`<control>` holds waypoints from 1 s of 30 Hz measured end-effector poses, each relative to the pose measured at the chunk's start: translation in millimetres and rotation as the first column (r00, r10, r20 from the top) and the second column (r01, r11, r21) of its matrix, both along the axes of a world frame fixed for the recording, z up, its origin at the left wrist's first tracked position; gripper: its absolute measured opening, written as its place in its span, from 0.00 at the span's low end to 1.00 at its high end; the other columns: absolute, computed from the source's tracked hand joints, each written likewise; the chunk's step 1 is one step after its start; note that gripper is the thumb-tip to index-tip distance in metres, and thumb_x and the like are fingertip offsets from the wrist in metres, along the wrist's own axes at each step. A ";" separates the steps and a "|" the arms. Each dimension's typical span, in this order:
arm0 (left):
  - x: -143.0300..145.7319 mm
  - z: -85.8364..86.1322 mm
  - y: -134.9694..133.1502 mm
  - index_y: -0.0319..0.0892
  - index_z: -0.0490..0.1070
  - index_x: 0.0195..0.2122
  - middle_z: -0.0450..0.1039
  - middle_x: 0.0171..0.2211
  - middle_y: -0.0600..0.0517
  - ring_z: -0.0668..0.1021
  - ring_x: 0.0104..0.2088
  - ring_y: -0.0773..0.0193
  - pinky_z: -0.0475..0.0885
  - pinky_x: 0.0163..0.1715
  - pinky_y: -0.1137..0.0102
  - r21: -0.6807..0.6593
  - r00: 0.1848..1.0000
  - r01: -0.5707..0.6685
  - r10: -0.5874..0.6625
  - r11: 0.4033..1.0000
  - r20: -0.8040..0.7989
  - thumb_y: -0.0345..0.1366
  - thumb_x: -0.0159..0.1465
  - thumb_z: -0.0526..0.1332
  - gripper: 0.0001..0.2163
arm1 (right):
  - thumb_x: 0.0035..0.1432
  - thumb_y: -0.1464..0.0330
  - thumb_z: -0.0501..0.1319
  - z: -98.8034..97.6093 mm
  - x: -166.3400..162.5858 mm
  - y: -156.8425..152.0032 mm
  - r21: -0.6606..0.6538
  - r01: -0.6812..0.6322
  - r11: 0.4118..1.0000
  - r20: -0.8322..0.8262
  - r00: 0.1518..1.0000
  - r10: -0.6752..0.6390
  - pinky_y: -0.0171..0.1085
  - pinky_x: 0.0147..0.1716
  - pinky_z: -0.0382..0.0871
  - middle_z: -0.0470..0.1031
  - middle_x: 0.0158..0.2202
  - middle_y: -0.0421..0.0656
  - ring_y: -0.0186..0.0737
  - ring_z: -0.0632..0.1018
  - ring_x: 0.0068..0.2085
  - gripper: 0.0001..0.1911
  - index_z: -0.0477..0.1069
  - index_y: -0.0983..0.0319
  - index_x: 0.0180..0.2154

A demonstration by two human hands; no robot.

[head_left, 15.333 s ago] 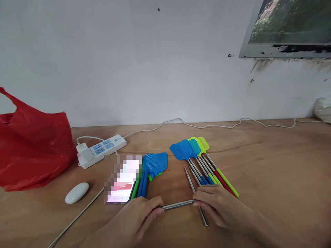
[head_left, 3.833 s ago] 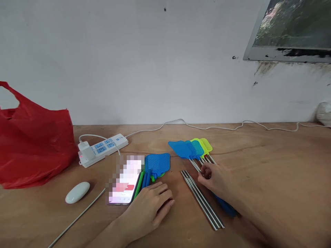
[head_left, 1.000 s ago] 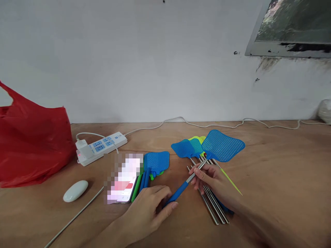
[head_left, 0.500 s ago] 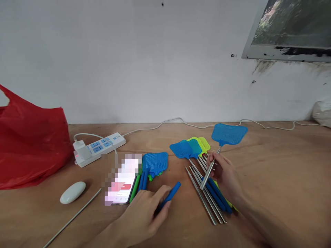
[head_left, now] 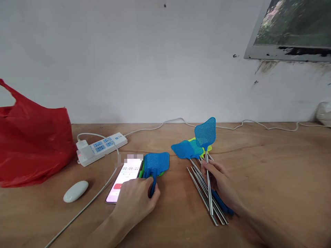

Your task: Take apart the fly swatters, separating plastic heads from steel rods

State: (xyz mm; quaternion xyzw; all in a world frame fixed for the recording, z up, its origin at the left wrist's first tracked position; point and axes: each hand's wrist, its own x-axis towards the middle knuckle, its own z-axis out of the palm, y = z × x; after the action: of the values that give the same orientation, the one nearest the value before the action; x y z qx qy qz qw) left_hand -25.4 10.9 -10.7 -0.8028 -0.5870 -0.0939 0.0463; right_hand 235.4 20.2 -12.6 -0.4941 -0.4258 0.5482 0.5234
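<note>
My left hand [head_left: 137, 196] is closed on a blue handle [head_left: 153, 189], mostly hidden by the fingers, beside a small stack of fly swatter heads [head_left: 156, 163], blue with green beneath. My right hand [head_left: 219, 182] grips the metal rod of a blue fly swatter [head_left: 205, 132] held nearly upright, its head up and its bare rod end pointing down. Below it on the table lie several bare metal rods [head_left: 203, 194] and more fly swatters with blue [head_left: 183, 150], teal and yellow-green heads. Their blue handles [head_left: 223, 203] show partly under my right hand.
A phone [head_left: 126, 181] showing a timer lies against my left hand. Further left are a white mouse [head_left: 76, 191], a power strip [head_left: 103, 148] with a plugged charger and cable, and a red plastic bag [head_left: 36, 144]. A white cord runs along the wall.
My left hand has moved left with the blue handle to the stack of swatter heads. My right hand has turned the swatter more upright, its head shifting left.
</note>
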 end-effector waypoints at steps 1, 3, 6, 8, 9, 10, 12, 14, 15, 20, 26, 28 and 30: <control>-0.4 0.9 0.9 0.44 0.61 0.19 0.68 0.17 0.51 0.72 0.19 0.60 0.43 0.23 0.68 -0.003 0.999 -0.022 0.022 1.000 -0.026 0.39 0.66 0.53 0.17 | 0.53 0.48 0.68 -0.2 0.0 -0.3 -0.005 -0.010 1.000 0.004 1.000 0.010 0.32 0.17 0.48 0.58 0.18 0.33 0.30 0.57 0.19 0.25 0.66 0.60 0.23; -1.4 2.2 2.3 0.43 0.63 0.19 0.69 0.18 0.51 0.73 0.20 0.59 0.43 0.23 0.68 -0.013 0.997 -0.054 0.053 0.998 -0.061 0.39 0.66 0.54 0.17 | 0.54 0.47 0.68 -1.1 -0.2 -0.4 -0.007 -0.032 0.999 0.021 0.999 0.032 0.32 0.17 0.48 0.58 0.17 0.33 0.30 0.57 0.19 0.25 0.65 0.60 0.22; -2.7 2.5 3.3 0.43 0.65 0.20 0.69 0.19 0.50 0.73 0.21 0.59 0.43 0.24 0.68 -0.033 0.996 -0.068 0.066 0.997 -0.066 0.40 0.66 0.55 0.17 | 0.55 0.47 0.66 -1.6 -1.6 0.4 0.026 -0.072 0.997 0.037 0.997 0.071 0.32 0.16 0.49 0.59 0.17 0.34 0.30 0.58 0.19 0.26 0.63 0.59 0.22; -2.9 1.8 3.6 0.43 0.65 0.19 0.68 0.19 0.51 0.72 0.21 0.60 0.43 0.24 0.68 -0.045 0.997 -0.058 0.056 0.997 -0.047 0.39 0.66 0.55 0.17 | 0.54 0.45 0.65 -0.3 -3.3 0.7 0.052 -0.092 0.994 0.047 0.995 0.090 0.32 0.15 0.49 0.60 0.17 0.34 0.29 0.58 0.17 0.27 0.61 0.59 0.21; -2.8 1.2 3.7 0.43 0.64 0.19 0.67 0.18 0.51 0.72 0.20 0.60 0.43 0.24 0.68 -0.048 0.998 -0.047 0.046 0.998 -0.031 0.39 0.66 0.55 0.17 | 0.55 0.45 0.64 0.8 -4.4 0.5 0.064 -0.100 0.993 0.059 0.994 0.096 0.32 0.14 0.48 0.60 0.16 0.34 0.29 0.57 0.16 0.28 0.60 0.58 0.21; -2.7 0.5 3.8 0.43 0.64 0.19 0.67 0.18 0.51 0.71 0.20 0.61 0.43 0.24 0.68 -0.048 0.999 -0.034 0.034 0.998 -0.011 0.39 0.66 0.55 0.17 | 0.56 0.44 0.63 2.2 -5.3 0.1 0.076 -0.108 0.991 0.080 0.992 0.102 0.32 0.14 0.47 0.60 0.14 0.33 0.29 0.56 0.15 0.28 0.60 0.58 0.22; -2.4 -1.1 3.9 0.43 0.62 0.19 0.66 0.18 0.52 0.71 0.20 0.61 0.44 0.24 0.68 -0.040 0.999 -0.001 0.003 0.999 0.041 0.39 0.66 0.54 0.17 | 0.60 0.44 0.59 5.1 -6.7 -1.4 0.108 -0.114 0.988 0.134 0.986 0.099 0.31 0.14 0.48 0.59 0.12 0.32 0.29 0.55 0.14 0.26 0.65 0.58 0.26; -2.2 -2.8 3.5 0.43 0.59 0.19 0.65 0.17 0.53 0.69 0.19 0.62 0.45 0.24 0.68 -0.031 0.993 0.049 -0.045 0.998 0.109 0.39 0.67 0.52 0.18 | 0.62 0.44 0.57 7.7 -7.1 -3.0 0.138 -0.101 0.985 0.181 0.981 0.075 0.31 0.14 0.50 0.59 0.11 0.30 0.30 0.55 0.13 0.24 0.70 0.58 0.37; -2.1 -3.7 2.9 0.43 0.57 0.19 0.63 0.16 0.54 0.68 0.19 0.63 0.46 0.23 0.68 -0.026 0.986 0.079 -0.074 0.997 0.149 0.39 0.68 0.52 0.19 | 0.63 0.44 0.56 8.7 -6.7 -3.5 0.144 -0.090 0.985 0.194 0.979 0.061 0.31 0.15 0.50 0.59 0.11 0.30 0.31 0.55 0.13 0.24 0.71 0.58 0.43; -0.9 -7.1 -1.3 0.43 0.50 0.19 0.56 0.15 0.57 0.61 0.17 0.68 0.47 0.22 0.69 0.030 0.925 0.205 -0.203 0.978 0.322 0.39 0.69 0.50 0.20 | 0.62 0.48 0.58 11.1 -0.3 -2.5 0.059 -0.117 0.991 0.118 0.987 0.110 0.31 0.11 0.47 0.62 0.13 0.30 0.30 0.56 0.12 0.24 0.70 0.58 0.50; 0.4 -7.5 -2.0 0.43 0.49 0.21 0.51 0.16 0.59 0.57 0.18 0.70 0.48 0.22 0.70 0.064 0.839 0.243 -0.243 0.968 0.487 0.38 0.70 0.52 0.20 | 0.63 0.52 0.58 16.1 7.0 0.1 -0.001 -0.345 0.939 0.023 0.938 0.345 0.30 0.09 0.42 0.56 0.13 0.28 0.26 0.52 0.11 0.18 0.70 0.60 0.34; 0.8 -5.6 -1.8 0.44 0.48 0.21 0.49 0.17 0.59 0.56 0.19 0.70 0.48 0.22 0.70 0.057 0.802 0.239 -0.230 0.969 0.551 0.39 0.70 0.52 0.20 | 0.62 0.49 0.58 18.5 7.9 -0.8 -0.027 -0.385 0.922 0.105 0.916 0.386 0.30 0.09 0.41 0.54 0.13 0.28 0.27 0.50 0.11 0.21 0.69 0.59 0.31; 1.2 -2.2 -2.2 0.44 0.48 0.21 0.48 0.18 0.59 0.56 0.19 0.69 0.49 0.22 0.70 0.037 0.766 0.229 -0.203 0.973 0.610 0.40 0.71 0.52 0.20 | 0.62 0.47 0.57 20.0 8.5 -2.2 -0.039 -0.409 0.912 0.202 0.890 0.408 0.31 0.10 0.42 0.54 0.12 0.28 0.28 0.51 0.11 0.22 0.67 0.58 0.29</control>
State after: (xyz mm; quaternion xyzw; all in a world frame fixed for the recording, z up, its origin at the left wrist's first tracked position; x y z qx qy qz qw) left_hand -24.1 8.7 -12.8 -0.7922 -0.4761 -0.3407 -0.1724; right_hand 243.9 18.0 7.3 -0.4464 -0.5734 0.5908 0.3506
